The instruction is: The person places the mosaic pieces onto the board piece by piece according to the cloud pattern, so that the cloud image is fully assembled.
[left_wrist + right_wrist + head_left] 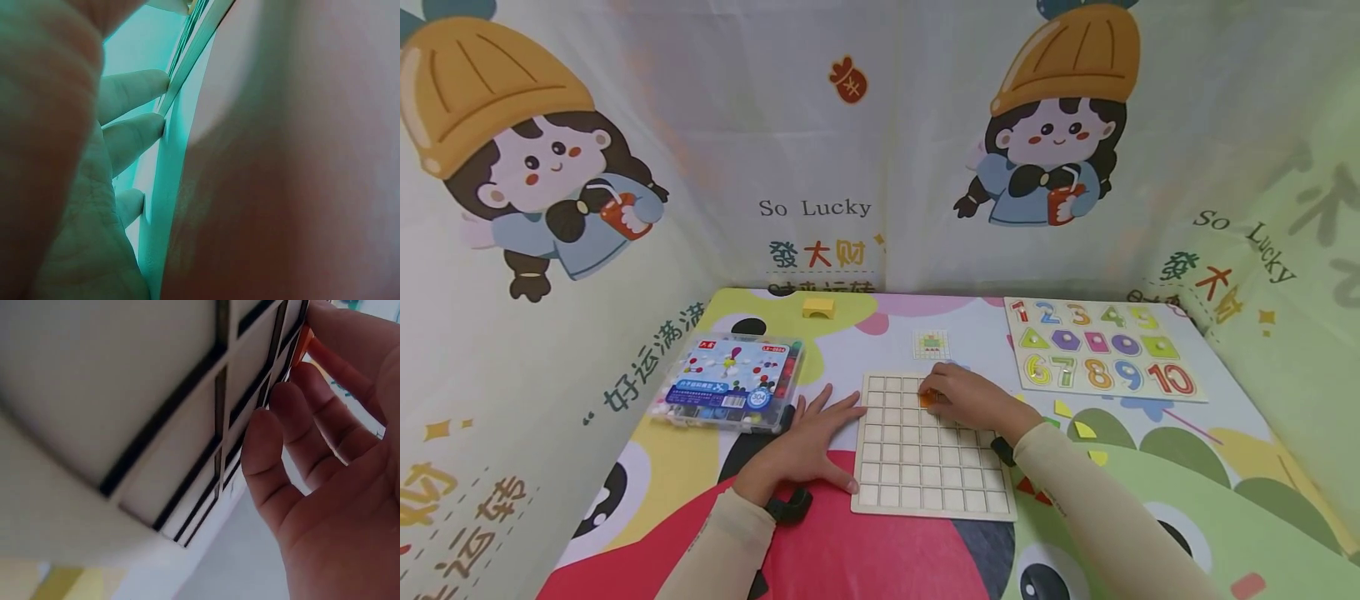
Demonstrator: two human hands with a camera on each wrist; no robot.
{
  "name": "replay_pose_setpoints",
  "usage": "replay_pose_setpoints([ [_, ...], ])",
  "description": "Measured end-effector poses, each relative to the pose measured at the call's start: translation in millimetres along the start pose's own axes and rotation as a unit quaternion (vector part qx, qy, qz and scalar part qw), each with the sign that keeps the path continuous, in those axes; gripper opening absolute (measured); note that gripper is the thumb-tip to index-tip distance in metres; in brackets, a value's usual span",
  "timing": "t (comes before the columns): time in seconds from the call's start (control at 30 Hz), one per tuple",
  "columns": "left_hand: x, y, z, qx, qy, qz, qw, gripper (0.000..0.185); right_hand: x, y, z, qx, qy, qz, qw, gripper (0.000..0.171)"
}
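Head only: patterned card (931, 344) | left hand (807, 444) spread against grid board (912, 477) | right hand (964, 395) pinches orange piece (928, 399)

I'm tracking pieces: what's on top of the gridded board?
Over the gridded board, the right hand pinches an orange piece near the far edge; other visible squares show pale wood. Squares beneath that hand are hidden.

My left hand (807, 437) stands in the gap between the plastic box (730, 379) and the grid board (910, 477). I have open room over the board's lower rows, but my right hand (957, 395) and forearm (1097, 500) block its upper right; yellow pieces (1084, 430) lie just beside that forearm.
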State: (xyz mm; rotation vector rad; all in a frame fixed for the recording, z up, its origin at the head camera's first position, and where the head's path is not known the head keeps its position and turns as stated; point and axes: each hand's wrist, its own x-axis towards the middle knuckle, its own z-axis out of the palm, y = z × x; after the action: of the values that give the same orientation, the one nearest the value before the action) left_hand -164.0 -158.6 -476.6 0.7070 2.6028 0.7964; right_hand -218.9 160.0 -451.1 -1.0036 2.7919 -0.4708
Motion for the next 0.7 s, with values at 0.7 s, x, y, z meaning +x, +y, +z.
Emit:
replay_pose_setpoints([
  [0.7, -0.8, -0.1, -0.5, 0.003, 0.003, 0.003, 1.0, 0.11, -21.7, 5.9, -9.3, 0.159, 0.005, 0.062, 0.985, 0.04],
])
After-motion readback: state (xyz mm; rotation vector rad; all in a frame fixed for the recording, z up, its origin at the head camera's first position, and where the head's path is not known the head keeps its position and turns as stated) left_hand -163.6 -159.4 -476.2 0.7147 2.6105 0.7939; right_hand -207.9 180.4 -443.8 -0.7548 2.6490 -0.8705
